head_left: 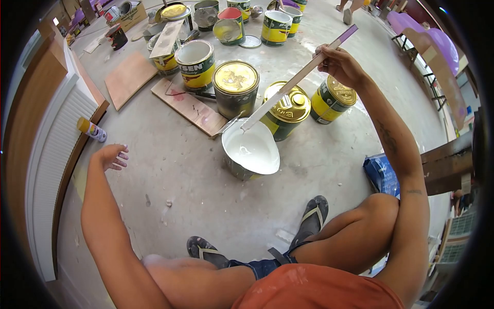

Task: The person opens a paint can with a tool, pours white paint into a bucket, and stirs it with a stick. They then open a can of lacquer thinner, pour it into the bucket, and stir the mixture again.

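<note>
My right hand [339,64] is wrapped round the upper part of a long flat stick [296,80] with a purple end. The stick slants down to the left, its lower end at the white paint in an open can [251,149]. My left hand [112,156] holds nothing, fingers apart, over the floor at the left. Near it lies a small spray can [92,130] with a yellow cap. Just behind the open can stand a gold-lidded can [235,87] and a green and yellow can [288,110].
More paint cans [195,64] stand at the back, beside boards [193,110] on the concrete floor. A white panel [56,154] rises at the left. A blue bag [382,174] lies by my right knee. Another person's legs [351,10] show at the top.
</note>
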`<state>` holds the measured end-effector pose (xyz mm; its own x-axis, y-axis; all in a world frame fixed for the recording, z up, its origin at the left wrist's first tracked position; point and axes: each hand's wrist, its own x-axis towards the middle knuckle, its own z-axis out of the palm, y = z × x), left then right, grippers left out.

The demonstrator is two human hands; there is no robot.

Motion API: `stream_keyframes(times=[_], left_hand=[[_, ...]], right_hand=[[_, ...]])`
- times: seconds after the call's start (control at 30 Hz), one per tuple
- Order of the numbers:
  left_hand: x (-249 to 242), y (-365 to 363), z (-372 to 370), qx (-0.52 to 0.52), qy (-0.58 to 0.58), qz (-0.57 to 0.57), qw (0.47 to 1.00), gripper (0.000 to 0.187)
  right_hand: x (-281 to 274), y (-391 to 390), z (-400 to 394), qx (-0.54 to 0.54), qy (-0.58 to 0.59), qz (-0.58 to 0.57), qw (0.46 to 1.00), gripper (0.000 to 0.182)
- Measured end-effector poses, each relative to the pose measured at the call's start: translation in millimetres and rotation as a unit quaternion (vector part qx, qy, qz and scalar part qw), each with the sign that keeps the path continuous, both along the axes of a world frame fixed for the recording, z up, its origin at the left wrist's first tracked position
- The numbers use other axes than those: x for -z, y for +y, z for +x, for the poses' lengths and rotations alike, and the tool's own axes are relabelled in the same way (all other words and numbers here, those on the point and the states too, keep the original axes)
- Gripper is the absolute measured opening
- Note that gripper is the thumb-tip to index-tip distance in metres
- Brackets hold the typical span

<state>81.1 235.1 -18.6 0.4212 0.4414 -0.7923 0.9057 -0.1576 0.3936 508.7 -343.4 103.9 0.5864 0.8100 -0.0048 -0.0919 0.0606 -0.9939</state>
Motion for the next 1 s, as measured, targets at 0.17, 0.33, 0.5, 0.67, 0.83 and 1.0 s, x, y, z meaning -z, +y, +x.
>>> stream_keyframes(times=[0.17, 0.33, 0.5, 0.67, 0.83, 1.0], left_hand=[[6, 4, -3, -0.003, -0.009, 0.004, 1.0, 0.045], [53, 57, -11, -0.005, -0.026, -0.029, 0.999, 0.033], [31, 32, 2, 0.02, -0.013, -0.01, 1.0, 0.042], [22, 23, 13, 0.018, -0.007, -0.007, 1.0, 0.044], [-2, 17, 13, 0.047, -0.017, 0.062, 0.997, 0.039], [-54, 4, 31, 0.027, -0.087, 0.074, 0.993, 0.037]], right_hand=[[1, 6, -4, 0.012, -0.004, 0.005, 1.0, 0.025], [11, 25, -16, 0.014, -0.091, -0.091, 0.992, 0.028], [36, 89, -87, -0.093, -0.29, -0.216, 0.928, 0.034], [46, 119, -144, -0.144, -0.416, -0.165, 0.883, 0.033], [41, 98, -68, -0.145, -0.506, -0.286, 0.801, 0.021], [59, 42, -25, -0.21, -0.543, -0.363, 0.727, 0.037]])
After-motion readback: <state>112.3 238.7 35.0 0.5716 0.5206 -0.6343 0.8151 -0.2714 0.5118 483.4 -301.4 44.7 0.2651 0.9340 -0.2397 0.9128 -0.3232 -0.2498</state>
